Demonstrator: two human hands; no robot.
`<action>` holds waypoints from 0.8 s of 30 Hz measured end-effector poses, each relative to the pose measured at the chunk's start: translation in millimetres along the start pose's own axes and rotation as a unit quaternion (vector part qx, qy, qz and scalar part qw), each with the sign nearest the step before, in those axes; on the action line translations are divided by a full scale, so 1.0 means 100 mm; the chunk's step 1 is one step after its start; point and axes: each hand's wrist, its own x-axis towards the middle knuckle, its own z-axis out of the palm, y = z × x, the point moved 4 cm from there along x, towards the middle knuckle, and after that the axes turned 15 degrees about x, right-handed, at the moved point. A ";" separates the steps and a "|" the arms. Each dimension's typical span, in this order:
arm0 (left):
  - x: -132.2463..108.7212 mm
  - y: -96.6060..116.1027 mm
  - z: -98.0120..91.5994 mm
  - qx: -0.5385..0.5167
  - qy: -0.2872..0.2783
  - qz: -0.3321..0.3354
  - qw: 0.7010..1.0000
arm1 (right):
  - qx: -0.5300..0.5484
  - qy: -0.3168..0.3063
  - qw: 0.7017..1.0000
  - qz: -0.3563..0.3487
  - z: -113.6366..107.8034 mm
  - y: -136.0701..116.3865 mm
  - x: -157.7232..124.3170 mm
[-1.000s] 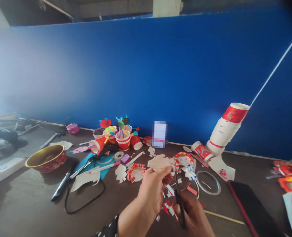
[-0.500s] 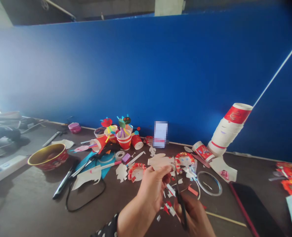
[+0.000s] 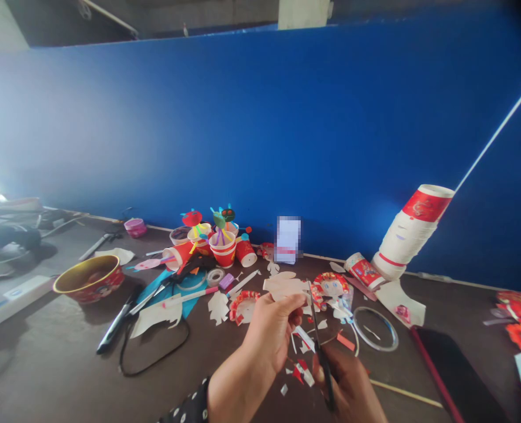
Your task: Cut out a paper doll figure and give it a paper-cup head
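My left hand [image 3: 272, 329] is raised over the dark table [image 3: 49, 364], its fingers pinched on a small paper piece that I can hardly make out. My right hand [image 3: 352, 390] grips black scissors [image 3: 319, 346], their blades pointing up beside the left fingertips. Red and white paper scraps [image 3: 302, 370] lie on the table under both hands. Just beyond them sit a red paper-cup doll face [image 3: 329, 286] and a cream paper cut-out [image 3: 282, 285].
A leaning stack of red and white paper cups [image 3: 407, 232] stands at the back right against the blue wall. Decorated red cups [image 3: 220, 247], a tape roll [image 3: 213, 277], a gold bowl [image 3: 88, 279], a black cable [image 3: 154, 349], a clear ring [image 3: 375, 328] and a dark phone [image 3: 456, 376] surround the hands.
Both hands keep their grip and stay together. The view has drifted slightly, so things on the table sit a little further right in the picture.
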 end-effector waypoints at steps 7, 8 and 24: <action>0.02 0.04 -0.03 0.021 -0.010 0.005 1.000 | -0.031 0.018 0.999 -0.010 -0.02 0.01 0.01; 0.01 0.05 -0.03 0.025 -0.011 0.005 1.000 | -0.036 0.015 0.999 -0.008 -0.02 0.02 0.01; 0.03 0.13 -0.07 0.086 -0.015 0.003 0.996 | -0.098 0.015 0.995 -0.026 -0.06 0.11 0.04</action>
